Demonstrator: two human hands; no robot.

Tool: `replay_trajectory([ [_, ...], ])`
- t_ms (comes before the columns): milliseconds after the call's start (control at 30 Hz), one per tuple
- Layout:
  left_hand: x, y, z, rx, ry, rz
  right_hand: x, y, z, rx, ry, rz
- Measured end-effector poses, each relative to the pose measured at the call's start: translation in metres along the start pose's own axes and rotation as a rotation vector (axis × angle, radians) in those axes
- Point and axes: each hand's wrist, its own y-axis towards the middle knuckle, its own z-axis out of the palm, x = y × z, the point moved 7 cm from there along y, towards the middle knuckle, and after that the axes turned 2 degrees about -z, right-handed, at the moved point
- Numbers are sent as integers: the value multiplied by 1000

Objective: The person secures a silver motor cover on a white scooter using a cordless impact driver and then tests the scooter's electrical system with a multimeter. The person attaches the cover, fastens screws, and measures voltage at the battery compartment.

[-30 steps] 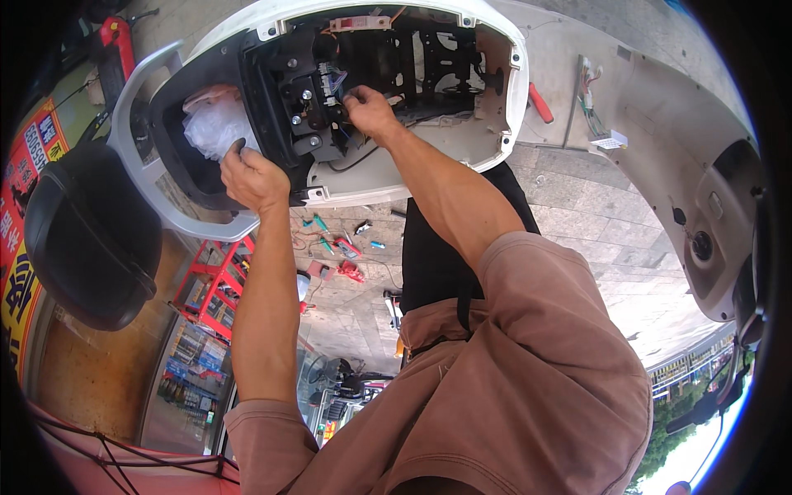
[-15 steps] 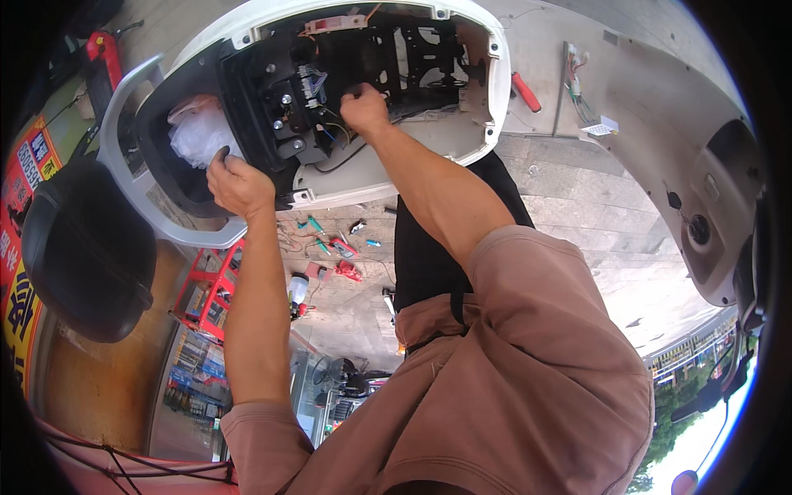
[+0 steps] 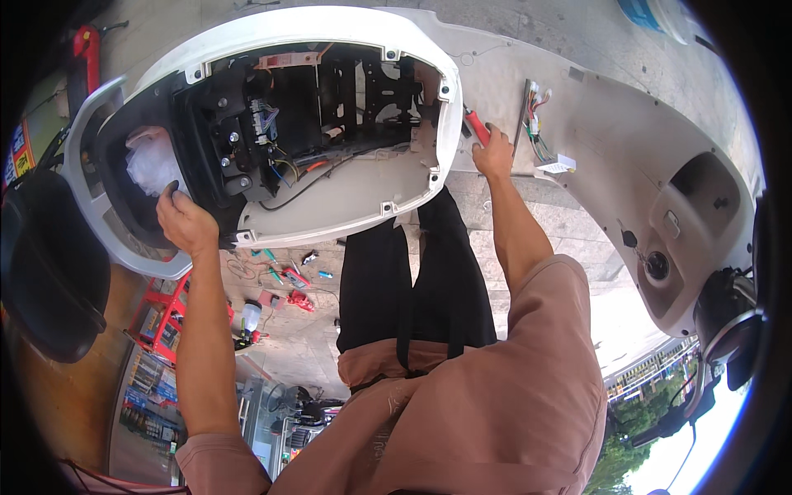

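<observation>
On the right, my right hand has its fingers closed round the red handle of a screwdriver, which lies on the scooter's pale floorboard. My left hand is at the lower edge of the dark tail tray, fingers curled; what they hold, if anything, is hidden. Beside it a crumpled clear plastic bag lies in the tray. Between my hands is the open white body shell of the scooter. Inside it sit a wiring connector, loose cables and black metal brackets.
A black seat stands at the left, by the grey grab rail. Loose wires with a connector stick out of the floorboard. Tools and a red rack are on the paving below. A key hangs near the ignition lock.
My right hand has left the wiring compartment and moved right onto the screwdriver. My left hand stays by the bag. The whole view has shifted, with the scooter now further left.
</observation>
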Motion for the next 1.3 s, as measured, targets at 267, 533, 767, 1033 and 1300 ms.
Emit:
replay_trajectory([
  [267,-1,0,-2,-10,-36,2,-26,21,11,-12,138,-51],
  [533,0,1,0,29,21,-83,14,-142,-197,-288,588,-522],
  [767,-1,0,-1,43,41,-140,170,-157,-186,286,1242,-439],
  [1033,-5,2,-1,46,46,-119,230,-100,-50,15,1224,42],
  [1300,-4,2,-1,30,35,-95,228,-92,0,116,1272,274],
])
